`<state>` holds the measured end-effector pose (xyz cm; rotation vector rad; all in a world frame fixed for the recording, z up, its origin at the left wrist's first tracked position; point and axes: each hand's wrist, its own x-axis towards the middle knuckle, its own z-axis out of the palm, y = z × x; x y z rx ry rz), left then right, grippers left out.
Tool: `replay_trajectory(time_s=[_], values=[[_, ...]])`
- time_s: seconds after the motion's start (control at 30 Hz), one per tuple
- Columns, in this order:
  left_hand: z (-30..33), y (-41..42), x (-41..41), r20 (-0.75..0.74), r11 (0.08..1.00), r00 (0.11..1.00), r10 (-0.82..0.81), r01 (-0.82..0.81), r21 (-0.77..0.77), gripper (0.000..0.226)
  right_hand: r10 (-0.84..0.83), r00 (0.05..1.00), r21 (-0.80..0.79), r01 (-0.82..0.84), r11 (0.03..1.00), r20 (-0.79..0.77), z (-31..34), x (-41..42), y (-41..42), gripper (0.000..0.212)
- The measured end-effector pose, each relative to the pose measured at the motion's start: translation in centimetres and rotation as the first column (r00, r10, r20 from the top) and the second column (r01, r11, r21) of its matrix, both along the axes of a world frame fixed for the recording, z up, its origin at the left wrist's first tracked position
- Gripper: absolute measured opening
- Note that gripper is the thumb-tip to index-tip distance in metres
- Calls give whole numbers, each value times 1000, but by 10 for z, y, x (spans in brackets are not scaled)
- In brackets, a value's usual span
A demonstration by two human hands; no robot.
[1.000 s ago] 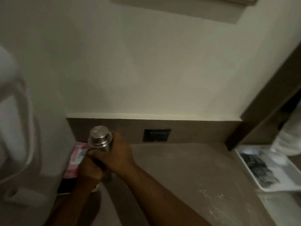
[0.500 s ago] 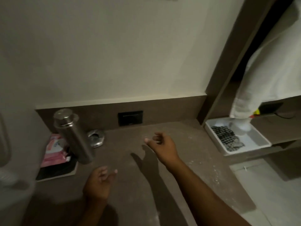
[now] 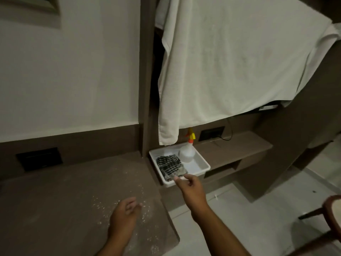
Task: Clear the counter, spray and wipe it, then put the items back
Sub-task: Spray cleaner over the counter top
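With the steel flask set down and out of view, the right hand [image 3: 191, 189] had reached, fingers loose and empty, to the checked black-and-white cloth [image 3: 170, 166] in the white plastic tray [image 3: 200, 166] right of the dusty brown counter [image 3: 64, 196], while the left hand [image 3: 125, 215] hovered open, so wiping seemed next.

Above the tray [image 3: 201, 163]: my hanging towel [image 3: 221, 71] drops low over its back half, just over the spray bottle [image 3: 187, 153].
Tray front: open from my side; only the checked cloth [image 3: 170, 166] lies there.
Table [image 3: 64, 200]: bare and powder-speckled under my left grip [image 3: 125, 214].
Left of tray: brown upright panel [image 3: 145, 89] blocks.
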<state>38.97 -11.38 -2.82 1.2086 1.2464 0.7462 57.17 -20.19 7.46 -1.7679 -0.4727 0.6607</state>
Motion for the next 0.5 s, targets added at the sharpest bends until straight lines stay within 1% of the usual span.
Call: replay_trajectory(time_s=[0.1,0.17,0.27,0.3,0.4,0.5], values=[[17,11,45,40,996,996,-82,83,-27,17,-27,997,28,29,999,-70,-2,22,10,54],[26,23,73,38,988,987,-154,155,-27,24,-42,996,28,44,999,-76,-7,35,15,60],[33,40,116,64,975,973,-220,222,-23,17,-79,997,11,79,997,-7,-8,67,26,66],[34,45,130,70,972,971,-230,233,-32,18,-98,995,10,97,995,18,-7,81,32,67],[34,56,170,76,970,971,-228,233,-71,36,-119,990,-1,120,993,80,-6,129,58,67],[37,64,201,66,978,981,-182,188,-95,41,-92,987,-13,94,995,135,-13,176,100,69]])
